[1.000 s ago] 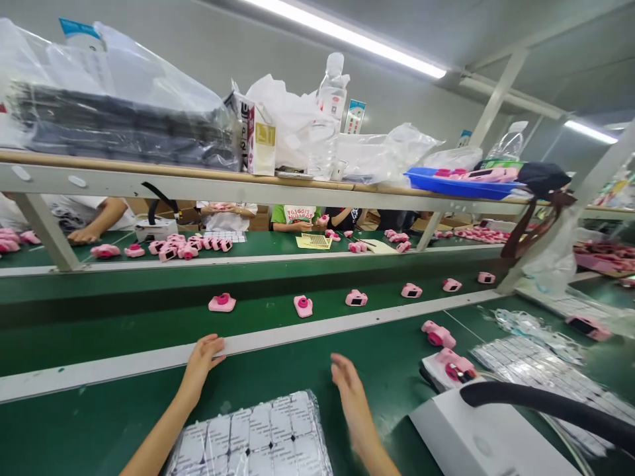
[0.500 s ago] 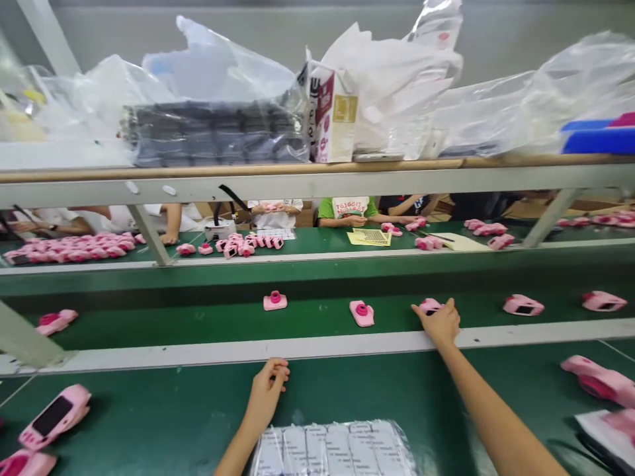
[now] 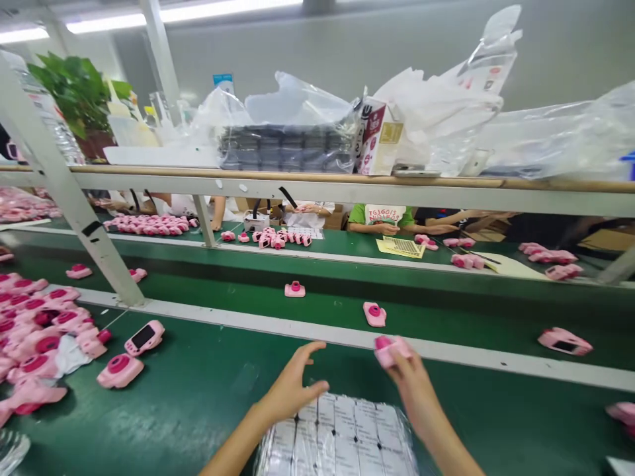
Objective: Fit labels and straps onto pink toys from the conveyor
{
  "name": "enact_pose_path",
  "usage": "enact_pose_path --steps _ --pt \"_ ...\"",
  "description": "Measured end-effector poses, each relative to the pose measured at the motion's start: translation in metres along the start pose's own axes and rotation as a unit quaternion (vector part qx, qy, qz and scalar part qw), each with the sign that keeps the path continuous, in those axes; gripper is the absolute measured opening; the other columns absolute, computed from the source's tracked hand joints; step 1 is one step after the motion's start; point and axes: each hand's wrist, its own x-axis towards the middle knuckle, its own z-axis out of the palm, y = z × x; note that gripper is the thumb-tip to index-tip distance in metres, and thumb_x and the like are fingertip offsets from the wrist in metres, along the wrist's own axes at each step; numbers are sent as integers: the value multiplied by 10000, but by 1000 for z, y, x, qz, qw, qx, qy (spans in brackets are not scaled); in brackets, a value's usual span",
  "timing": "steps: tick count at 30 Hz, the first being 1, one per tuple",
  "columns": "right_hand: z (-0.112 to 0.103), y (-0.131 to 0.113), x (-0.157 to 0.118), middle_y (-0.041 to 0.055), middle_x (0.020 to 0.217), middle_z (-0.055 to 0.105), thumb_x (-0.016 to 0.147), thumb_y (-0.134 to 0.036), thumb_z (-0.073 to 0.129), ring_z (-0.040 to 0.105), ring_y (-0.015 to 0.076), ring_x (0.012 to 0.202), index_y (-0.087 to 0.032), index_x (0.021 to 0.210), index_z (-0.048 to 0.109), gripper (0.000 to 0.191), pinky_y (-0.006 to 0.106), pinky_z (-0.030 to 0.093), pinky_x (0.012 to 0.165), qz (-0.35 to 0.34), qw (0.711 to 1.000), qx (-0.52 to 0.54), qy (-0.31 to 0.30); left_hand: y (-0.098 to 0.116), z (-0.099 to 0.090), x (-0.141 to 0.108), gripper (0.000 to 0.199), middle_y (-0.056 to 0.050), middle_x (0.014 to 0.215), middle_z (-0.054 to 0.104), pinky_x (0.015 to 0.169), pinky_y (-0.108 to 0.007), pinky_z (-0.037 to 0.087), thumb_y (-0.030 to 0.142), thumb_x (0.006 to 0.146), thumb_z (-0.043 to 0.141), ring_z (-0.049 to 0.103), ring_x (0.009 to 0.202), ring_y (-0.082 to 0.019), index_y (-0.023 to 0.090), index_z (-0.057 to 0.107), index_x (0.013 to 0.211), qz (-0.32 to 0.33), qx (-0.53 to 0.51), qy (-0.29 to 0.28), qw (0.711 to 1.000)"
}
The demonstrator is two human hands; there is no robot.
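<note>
room: factory floor here, long ceiling lights are glaring overhead and a potted plant [image 3: 77, 99] is sitting off at the back
shelf: the overhead shelf [image 3: 317, 188] is carrying a plastic-wrapped bundle of dark packs [image 3: 288, 149] and a printed carton [image 3: 380, 139]
far side: a person in a green T-shirt [image 3: 380, 215] is working with both hands at the far bench, near a yellow printed sheet [image 3: 401, 247]
belt: the green conveyor belt [image 3: 327, 307] is stretching across in front of me, with a few lone pink cameras [image 3: 295, 289] sitting well apart on it
my bench: a heap of pink toy cameras [image 3: 34, 337] is piling up on the left of the green bench [image 3: 198, 423], and a loose one with its screen showing [image 3: 143, 337] is lying just beside it
how far along: lots of cameras are sitting in that heap, and the plastic-wrapped stack of printed sheets [image 3: 337, 439] right in front of me is looking unopened
left hand: my left hand [image 3: 292, 383] is hovering open over the stack, fingers spread, arm reaching in from the lower left
right hand: my right hand [image 3: 409, 377] is gripping a pink camera [image 3: 391, 350] by its body, up near the white belt rail [image 3: 347, 336]
hands: they're apart, not touching each other
</note>
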Motion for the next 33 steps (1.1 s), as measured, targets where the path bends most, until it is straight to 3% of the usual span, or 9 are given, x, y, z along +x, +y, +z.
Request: enact_pose_path --steps 2,3,5,9,12,15,19,25,33 --pt "13 -12 -72 93 1248 631 765 -643 633 628 265 1109 -208 1301 514 701 392 511 954 39 993 23 -106 40 10 -34 920 -50 1560 335 1147 -485 299 299 654 844 342 1399 -316 379 375 1441 34 16 -84 996" --pt "15 -20 -103 73 1275 616 785 -621 639 597 257 1158 -241 1297 516 649 396 477 999 63 983 46 -166 57 15 -50 922 -52 1587 279 1176 -505 235 309 695 822 240 1450 -319 379 325 1468 69 48 -145 986" --pt "13 -37 -153 71 1234 630 811 -595 645 577 248 1169 -243 1259 550 577 401 431 1043 72 960 63 -265 80 23 -77 747 -63 1547 345 1172 -490 243 291 793 746 273 1435 -295 381 381 1437 114 57 -214 968" --pt "-7 -45 -208 114 1293 577 891 -603 539 620 239 1064 -241 1338 484 577 424 475 982 110 927 69 -353 78 38 -119 633 -84 1303 526 1048 -443 399 434 716 804 501 1207 -294 327 544 1283 67 -114 -171 976" --pt "-23 -33 -239 111 1400 465 885 -561 575 570 259 1154 -307 1392 403 592 430 486 970 -25 956 -23 -291 60 56 -150 775 -78 1227 528 881 -357 487 623 620 788 554 1048 -255 296 527 1272 4 -332 -81 940" --pt "-29 -28 -270 78 1336 452 862 -401 667 479 244 1229 -304 1304 492 485 379 433 1029 -265 924 -176 -212 58 74 -178 792 -62 1241 508 875 -332 475 622 610 797 538 1047 -238 315 510 1281 -1 -421 -36 906" --pt "-27 -39 -298 52 1015 524 848 -174 660 497 200 1035 -222 1115 579 283 316 450 915 -385 879 -235 -152 74 85 -198 763 -60 1237 507 883 -346 477 602 602 810 540 1035 -236 323 532 1255 20 -390 0 920" --pt "-31 -49 -304 -3 863 572 917 -123 565 527 142 852 -229 935 548 109 248 455 732 -259 910 -207 -249 79 84 -206 806 -63 1192 533 851 -329 483 650 567 789 545 994 -229 315 555 1262 35 -305 10 951" --pt "-32 -49 -299 5 839 555 970 -126 434 510 144 828 -204 875 510 145 259 420 736 -226 902 -199 -308 70 85 -202 649 -55 1072 595 832 -318 453 657 694 716 560 937 -218 281 610 1211 34 -216 5 976"
